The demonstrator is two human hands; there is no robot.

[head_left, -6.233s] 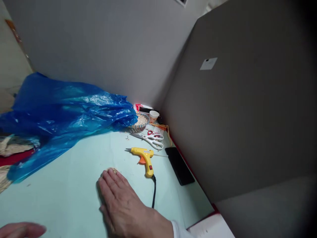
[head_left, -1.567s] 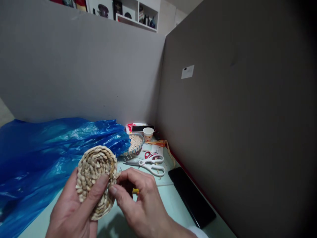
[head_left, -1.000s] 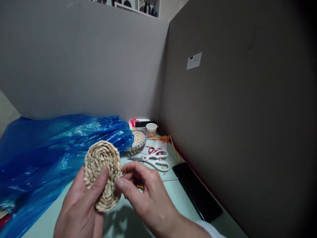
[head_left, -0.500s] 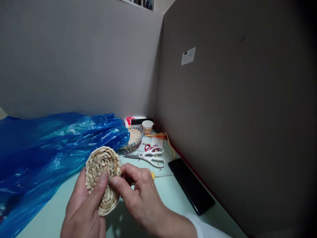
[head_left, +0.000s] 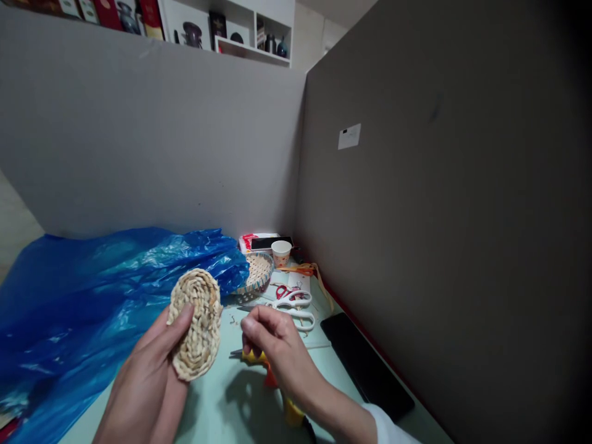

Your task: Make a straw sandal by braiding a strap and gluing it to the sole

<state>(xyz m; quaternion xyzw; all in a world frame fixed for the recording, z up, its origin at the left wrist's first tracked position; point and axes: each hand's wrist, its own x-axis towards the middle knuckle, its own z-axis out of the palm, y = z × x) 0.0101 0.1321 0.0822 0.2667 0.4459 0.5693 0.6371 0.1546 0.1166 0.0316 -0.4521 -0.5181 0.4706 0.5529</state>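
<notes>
A flat oval piece of braided straw [head_left: 200, 333] is upright in my left hand [head_left: 155, 364], the thumb pressed on its front and the fingers behind it. My right hand [head_left: 272, 345] hangs apart from the piece, to its right, fingertips pinched together; whatever they hold, if anything, is too small to make out. Under and behind my right hand lies a yellow and orange tool [head_left: 271, 375] with a dark pointed tip, partly hidden by that hand. White-handled scissors [head_left: 303, 319] rest just beyond my right hand.
A blue plastic sheet [head_left: 115, 296] covers the left side of the pale green table [head_left: 217, 413]. Toward the back corner are a woven basket [head_left: 259, 271], a paper cup [head_left: 281, 251] and small red scissors [head_left: 281, 291]. A black phone [head_left: 367, 367] lies at the right, beside a grey partition [head_left: 430, 216].
My right hand has come away from the straw piece and moved right. The piece is turned slightly in my left hand. The view has tilted up, showing more shelf, and the yellow tool is more visible.
</notes>
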